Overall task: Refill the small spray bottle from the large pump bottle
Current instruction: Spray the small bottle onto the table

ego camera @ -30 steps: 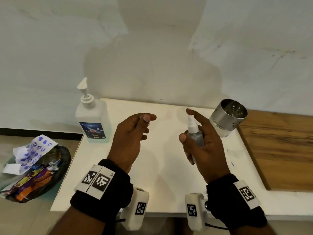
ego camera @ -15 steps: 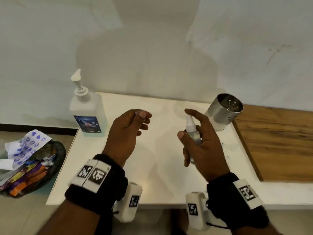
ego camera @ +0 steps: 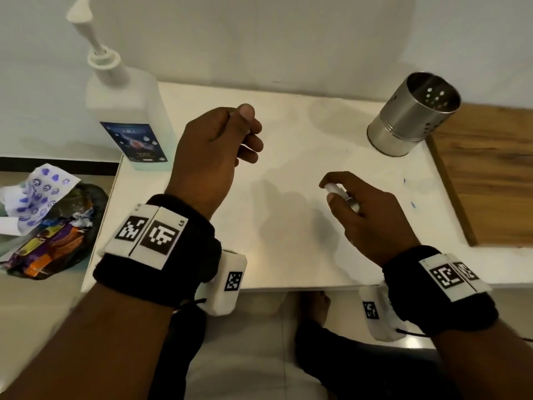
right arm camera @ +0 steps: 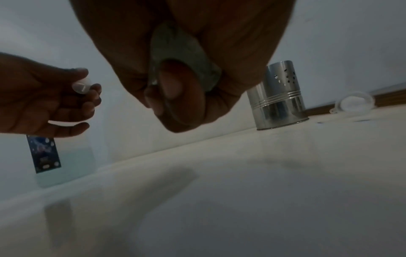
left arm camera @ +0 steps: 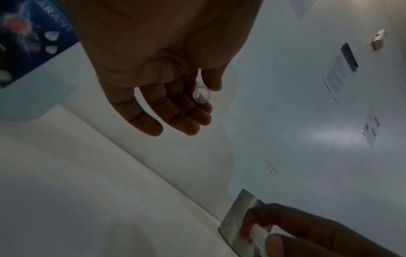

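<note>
The right hand (ego camera: 372, 215) is gripping the small spray bottle (ego camera: 344, 197) above the tabletop (ego camera: 288, 174); the left hand (ego camera: 210, 157) is pinching its clear cap (left arm camera: 201, 94). Light and probably slick, the bottle is best held around its body.

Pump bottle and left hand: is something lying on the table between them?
No. In the head view the left hand hovers beside the pump bottle; only bare white table shows between them.
</note>
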